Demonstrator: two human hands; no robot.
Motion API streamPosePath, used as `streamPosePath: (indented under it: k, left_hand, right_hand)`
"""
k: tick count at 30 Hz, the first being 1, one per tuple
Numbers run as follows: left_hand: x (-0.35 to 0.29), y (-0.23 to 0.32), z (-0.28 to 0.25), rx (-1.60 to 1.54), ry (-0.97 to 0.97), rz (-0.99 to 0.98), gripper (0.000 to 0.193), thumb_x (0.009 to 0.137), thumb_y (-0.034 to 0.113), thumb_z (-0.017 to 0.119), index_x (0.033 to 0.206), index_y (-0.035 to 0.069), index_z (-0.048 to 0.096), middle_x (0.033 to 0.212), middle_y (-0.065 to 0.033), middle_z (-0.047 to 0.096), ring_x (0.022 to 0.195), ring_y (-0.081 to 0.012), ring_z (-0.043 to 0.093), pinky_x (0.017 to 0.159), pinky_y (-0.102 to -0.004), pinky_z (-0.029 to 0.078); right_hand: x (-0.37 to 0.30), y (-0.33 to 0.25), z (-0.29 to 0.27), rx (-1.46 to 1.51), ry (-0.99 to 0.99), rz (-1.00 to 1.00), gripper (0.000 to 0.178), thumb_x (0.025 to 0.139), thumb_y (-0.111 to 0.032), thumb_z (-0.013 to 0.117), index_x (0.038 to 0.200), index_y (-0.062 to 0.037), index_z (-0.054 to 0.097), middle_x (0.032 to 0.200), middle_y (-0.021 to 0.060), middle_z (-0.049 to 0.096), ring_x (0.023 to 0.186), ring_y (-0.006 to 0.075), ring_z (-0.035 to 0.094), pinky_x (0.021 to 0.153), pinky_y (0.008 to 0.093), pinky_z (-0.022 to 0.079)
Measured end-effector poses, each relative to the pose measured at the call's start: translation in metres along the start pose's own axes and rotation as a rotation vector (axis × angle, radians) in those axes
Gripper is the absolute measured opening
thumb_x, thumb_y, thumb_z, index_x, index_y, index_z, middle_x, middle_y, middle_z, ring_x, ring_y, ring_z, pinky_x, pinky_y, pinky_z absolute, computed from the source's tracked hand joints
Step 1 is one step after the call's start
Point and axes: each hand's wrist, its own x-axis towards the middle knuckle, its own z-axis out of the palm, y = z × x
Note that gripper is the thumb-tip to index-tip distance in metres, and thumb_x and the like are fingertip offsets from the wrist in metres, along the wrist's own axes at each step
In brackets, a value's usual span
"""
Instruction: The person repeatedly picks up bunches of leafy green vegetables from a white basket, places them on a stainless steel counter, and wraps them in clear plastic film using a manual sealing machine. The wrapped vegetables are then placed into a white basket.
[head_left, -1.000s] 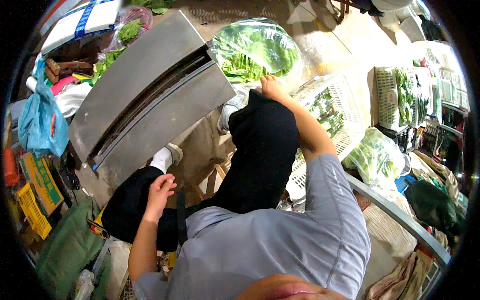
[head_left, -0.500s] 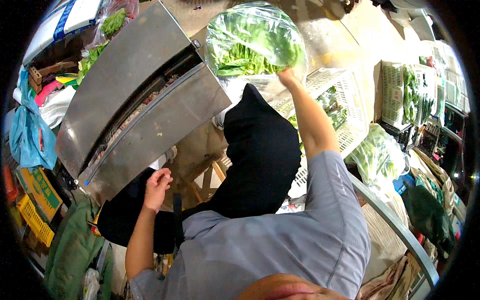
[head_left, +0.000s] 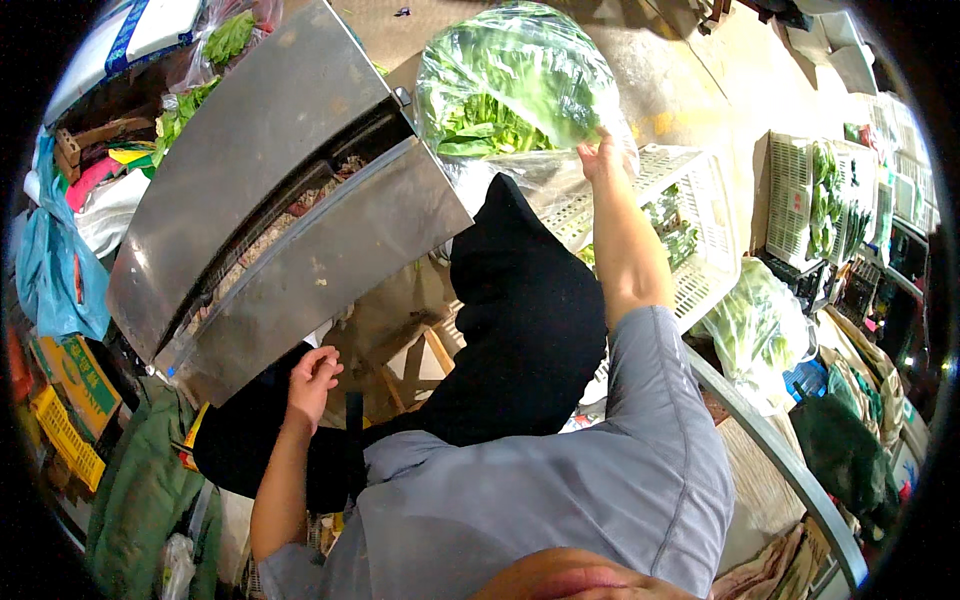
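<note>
Past the metal box (head_left: 245, 170)'s right edge, the right hand (head_left: 603, 163) is touching the greens bag (head_left: 515, 95), its grip unclear; tugging could tear it. The left hand (head_left: 315, 380) is hanging empty, loosely curled.

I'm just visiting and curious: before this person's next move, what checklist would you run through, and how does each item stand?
1. Right hand at the clear bag: ok, it is at the bag's right edge.
2. Firm grip on the plastic: cannot tell.
3. Both hands at the bag: not ok, the left hand is apart from it, near the left thigh.
4. Leafy greens inside the bag: ok, they show through the plastic.
5. Right forearm not touching the white crate: cannot tell, they overlap in view.
</note>
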Motion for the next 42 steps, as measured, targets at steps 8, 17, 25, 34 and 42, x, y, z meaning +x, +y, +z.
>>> streamPosePath:
  k: [8,17,25,34,42]
  left_hand:
    - [0.006,0.005,-0.004,-0.021,0.026,0.009,0.034,0.105,0.022,0.059,0.135,0.006,0.06,0.13,-0.0075,0.066,0.112,-0.0197,0.067,0.091,-0.0333,0.051]
    - [0.014,0.0,-0.003,0.002,0.023,-0.018,0.035,0.104,0.022,0.06,0.136,0.006,0.06,0.131,-0.0074,0.066,0.112,-0.0192,0.068,0.089,-0.0328,0.052]
    - [0.02,-0.009,-0.006,0.02,0.04,0.035,0.04,0.103,0.03,0.063,0.136,0.007,0.058,0.131,-0.0067,0.067,0.11,-0.0192,0.069,0.09,-0.0345,0.052]
    - [0.008,-0.011,0.0,0.008,0.02,0.043,0.039,0.104,0.029,0.061,0.137,0.007,0.058,0.131,-0.0075,0.067,0.11,-0.0184,0.068,0.09,-0.0339,0.053]
    - [-0.009,-0.006,0.011,-0.003,0.003,0.114,0.037,0.104,0.028,0.06,0.133,0.005,0.061,0.129,-0.0069,0.067,0.11,-0.0187,0.068,0.09,-0.0326,0.052]
  right_hand:
    - [0.017,0.009,0.014,0.156,0.078,-0.244,0.037,0.089,-0.025,0.079,0.12,-0.0179,0.06,0.113,-0.0014,0.07,0.097,0.0159,0.065,0.068,0.0298,0.047]
    - [-0.073,0.009,0.043,0.086,0.088,-0.403,0.04,0.077,-0.015,0.089,0.105,-0.006,0.062,0.104,0.0087,0.068,0.092,0.0196,0.064,0.069,0.0341,0.055]
    - [-0.089,-0.01,0.06,-0.085,-0.086,-0.252,0.044,0.08,-0.037,0.09,0.092,-0.0061,0.061,0.071,0.0058,0.058,0.055,0.0189,0.054,0.045,0.0291,0.046]
    - [-0.078,-0.044,0.073,-0.132,-0.413,0.136,0.051,0.085,-0.059,0.078,0.107,-0.0166,0.061,0.084,0.0066,0.06,0.064,0.0188,0.057,0.052,0.0296,0.052]
    - [-0.147,-0.011,0.029,0.023,-0.419,0.145,0.041,0.098,-0.052,0.063,0.104,-0.0114,0.064,0.08,0.0051,0.063,0.065,0.0206,0.059,0.052,0.0297,0.051]
